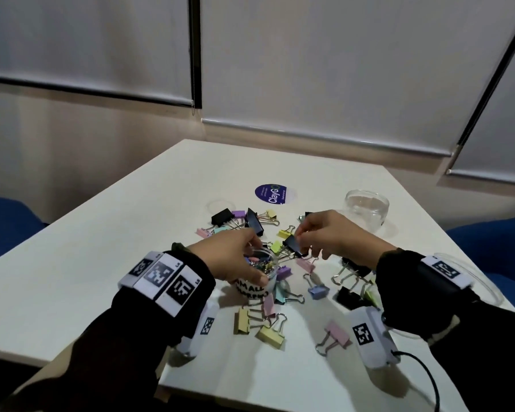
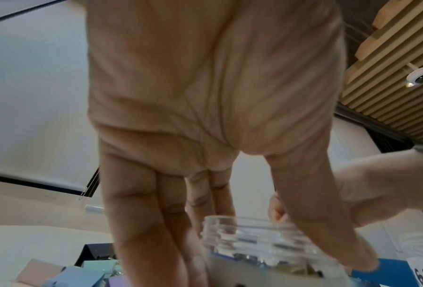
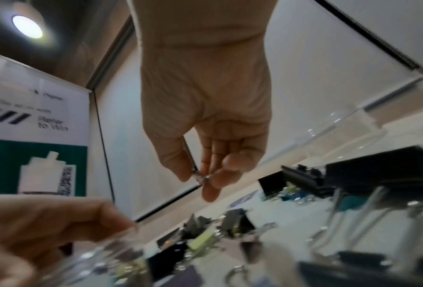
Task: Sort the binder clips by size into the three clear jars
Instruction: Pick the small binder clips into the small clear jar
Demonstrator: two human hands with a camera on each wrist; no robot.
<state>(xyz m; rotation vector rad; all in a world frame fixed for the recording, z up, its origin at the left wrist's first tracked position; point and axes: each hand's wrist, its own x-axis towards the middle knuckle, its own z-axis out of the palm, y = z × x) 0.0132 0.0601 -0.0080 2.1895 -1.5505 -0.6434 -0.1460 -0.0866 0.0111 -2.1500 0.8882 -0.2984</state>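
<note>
My left hand (image 1: 257, 260) grips the rim of a small clear jar (image 1: 251, 289) from above, thumb on the near side and fingers on the far side (image 2: 156, 223). The jar (image 2: 254, 233) bears a handwritten label reading SMALL and holds several tiny clips. Just to its right my right hand (image 1: 301, 242) hovers above the table. In the right wrist view its thumb and forefinger (image 3: 200, 178) pinch a thin metal clip part. A black clip (image 1: 293, 245) shows right under those fingers. Pastel and black binder clips (image 1: 268, 325) of mixed sizes lie scattered around the jar.
An empty clear jar (image 1: 366, 209) stands at the back right. Another clear jar (image 1: 485, 288) is partly hidden behind my right wrist. A clear lid (image 1: 220, 205) and a round purple sticker (image 1: 271, 194) lie farther back. Blue chairs flank the white table (image 1: 101, 248).
</note>
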